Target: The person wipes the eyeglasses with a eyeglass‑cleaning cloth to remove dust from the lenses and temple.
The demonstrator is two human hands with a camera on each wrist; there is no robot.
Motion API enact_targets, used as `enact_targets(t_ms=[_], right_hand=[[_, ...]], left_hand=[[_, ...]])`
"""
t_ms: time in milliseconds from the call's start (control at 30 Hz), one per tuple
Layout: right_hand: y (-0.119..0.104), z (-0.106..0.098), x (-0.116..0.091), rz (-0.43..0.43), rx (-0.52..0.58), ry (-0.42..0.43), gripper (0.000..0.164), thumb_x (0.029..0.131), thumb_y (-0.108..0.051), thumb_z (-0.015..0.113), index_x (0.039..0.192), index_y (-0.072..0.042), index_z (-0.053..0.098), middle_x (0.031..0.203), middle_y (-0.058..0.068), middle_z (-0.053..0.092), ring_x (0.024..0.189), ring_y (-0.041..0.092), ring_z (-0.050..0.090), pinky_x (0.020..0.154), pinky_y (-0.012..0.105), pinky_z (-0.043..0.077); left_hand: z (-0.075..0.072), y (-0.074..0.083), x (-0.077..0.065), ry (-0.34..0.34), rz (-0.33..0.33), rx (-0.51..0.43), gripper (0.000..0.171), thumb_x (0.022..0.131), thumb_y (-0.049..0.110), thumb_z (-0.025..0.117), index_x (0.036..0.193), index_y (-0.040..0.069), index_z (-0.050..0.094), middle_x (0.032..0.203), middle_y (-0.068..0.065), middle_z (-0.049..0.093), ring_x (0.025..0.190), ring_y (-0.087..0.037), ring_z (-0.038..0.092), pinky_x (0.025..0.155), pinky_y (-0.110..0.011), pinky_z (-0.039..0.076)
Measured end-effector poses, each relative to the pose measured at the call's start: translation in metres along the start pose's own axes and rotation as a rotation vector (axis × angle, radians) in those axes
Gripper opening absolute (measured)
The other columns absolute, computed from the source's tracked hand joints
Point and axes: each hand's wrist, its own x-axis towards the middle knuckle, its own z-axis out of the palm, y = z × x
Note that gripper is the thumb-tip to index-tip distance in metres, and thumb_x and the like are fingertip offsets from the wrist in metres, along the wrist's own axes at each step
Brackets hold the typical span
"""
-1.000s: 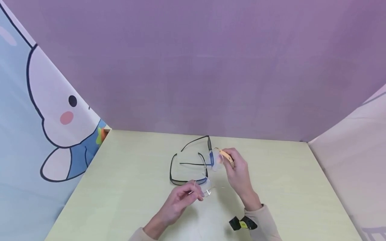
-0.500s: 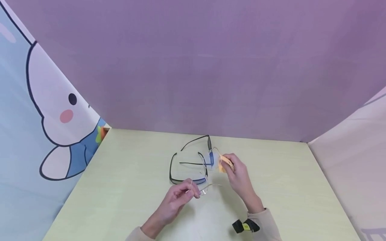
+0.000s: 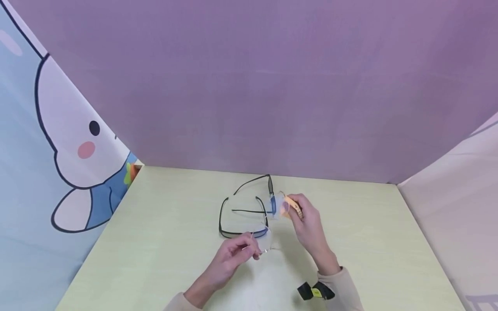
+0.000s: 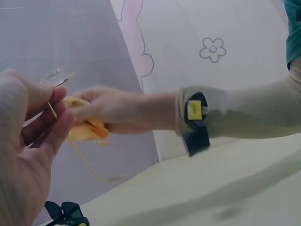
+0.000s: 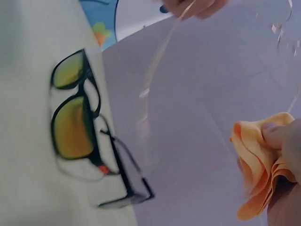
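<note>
My left hand [image 3: 235, 252] pinches a pair of thin-rimmed, clear-lensed eyeglasses [image 3: 266, 242] above the table. A slim gold temple [image 4: 84, 160] of these glasses extends below the fingers in the left wrist view. In my right hand [image 3: 310, 226] is a bunched orange cloth [image 5: 258, 160], gripped between thumb and fingers at the far lens side of the eyeglasses. How far the cloth wraps that lens is hard to tell. Beyond the left hand, black-framed sunglasses [image 3: 233, 235] lie with temples unfolded. Another black-framed pair [image 3: 273, 205] lies behind them, near the right hand.
The pale table [image 3: 155, 242] ends at a purple backdrop [image 3: 249, 108]. A cartoon-printed curtain [image 3: 85, 172] hangs on the left, and a pale curtain [image 3: 447, 194] on the right. A black strap with a yellow tag [image 3: 316, 292] sits on the right sleeve.
My right hand with the cloth has dipped, then risen slightly again. The held eyeglasses have tilted back and forth a little in the left hand. Both black pairs stay in place.
</note>
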Motion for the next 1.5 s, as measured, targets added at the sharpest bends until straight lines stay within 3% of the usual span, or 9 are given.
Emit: enact_targets(t_ms=[100, 267, 400, 467, 633, 1067, 1267, 1500], right_hand=[[-0.01, -0.001, 0.004, -0.014, 0.045, 0.044, 0.015, 0.095, 0.007, 0.067, 0.108, -0.001, 0.066, 0.097, 0.01, 0.071, 0.08, 0.008, 0.058, 0.066, 0.018, 0.053], [-0.022, -0.001, 0.011, -0.053, 0.115, 0.104, 0.017, 0.092, 0.013, 0.067, 0.105, 0.002, 0.066, 0.097, 0.013, 0.071, 0.083, 0.006, 0.059, 0.071, 0.013, 0.052], [-0.019, 0.002, 0.008, 0.007, 0.125, 0.114, 0.011, 0.094, 0.006, 0.068, 0.104, 0.001, 0.067, 0.091, 0.01, 0.07, 0.075, 0.006, 0.055, 0.061, 0.015, 0.048], [-0.015, 0.005, 0.004, 0.06, 0.12, 0.097, 0.009, 0.096, 0.003, 0.069, 0.104, 0.0, 0.067, 0.088, 0.008, 0.068, 0.071, 0.006, 0.053, 0.057, 0.017, 0.046], [-0.005, 0.008, -0.006, 0.17, 0.094, 0.045, 0.008, 0.096, -0.001, 0.07, 0.104, -0.001, 0.067, 0.084, 0.004, 0.064, 0.069, 0.007, 0.053, 0.056, 0.02, 0.047], [0.011, 0.005, -0.025, 0.275, 0.107, -0.101, 0.008, 0.097, -0.004, 0.07, 0.1, -0.005, 0.063, 0.086, 0.004, 0.065, 0.071, 0.008, 0.055, 0.059, 0.022, 0.053], [0.011, -0.003, -0.029, 0.312, 0.07, -0.149, 0.01, 0.097, -0.006, 0.071, 0.104, -0.005, 0.064, 0.09, 0.007, 0.067, 0.072, 0.008, 0.056, 0.058, 0.022, 0.054], [0.012, -0.012, -0.035, 0.285, 0.057, -0.144, 0.014, 0.094, -0.003, 0.073, 0.107, -0.005, 0.069, 0.093, 0.007, 0.071, 0.073, 0.005, 0.059, 0.06, 0.022, 0.056]], left_hand=[[0.002, -0.001, 0.0, -0.004, -0.005, 0.027, 0.017, 0.105, -0.005, 0.045, 0.1, -0.015, 0.057, 0.095, -0.009, 0.058, 0.098, -0.007, 0.058, 0.09, -0.025, 0.057], [0.004, -0.001, 0.001, -0.002, 0.022, 0.058, 0.017, 0.104, -0.005, 0.046, 0.099, -0.015, 0.058, 0.094, -0.018, 0.056, 0.097, -0.01, 0.059, 0.089, -0.026, 0.058], [0.008, 0.001, 0.004, 0.007, 0.061, 0.044, 0.016, 0.104, -0.006, 0.045, 0.098, -0.014, 0.057, 0.094, -0.021, 0.056, 0.098, -0.011, 0.058, 0.089, -0.025, 0.056], [0.009, 0.002, 0.005, 0.012, 0.076, 0.031, 0.015, 0.104, -0.007, 0.044, 0.097, -0.013, 0.057, 0.095, -0.023, 0.056, 0.1, -0.012, 0.057, 0.09, -0.025, 0.055], [0.01, 0.004, 0.007, 0.025, 0.084, 0.012, 0.014, 0.104, -0.007, 0.044, 0.099, -0.013, 0.056, 0.098, -0.013, 0.059, 0.1, -0.015, 0.058, 0.091, -0.025, 0.053], [0.008, 0.004, 0.003, 0.055, 0.058, 0.039, 0.017, 0.104, -0.006, 0.043, 0.099, -0.009, 0.059, 0.105, 0.003, 0.059, 0.1, -0.014, 0.055, 0.093, -0.024, 0.049], [0.004, 0.004, -0.001, 0.066, 0.062, 0.081, 0.017, 0.104, -0.008, 0.043, 0.099, -0.01, 0.059, 0.101, -0.006, 0.059, 0.098, -0.014, 0.056, 0.091, -0.024, 0.05], [-0.005, 0.008, -0.008, 0.044, 0.067, 0.166, 0.019, 0.101, -0.013, 0.043, 0.098, -0.009, 0.061, 0.1, -0.012, 0.059, 0.097, -0.019, 0.057, 0.09, -0.024, 0.052]])
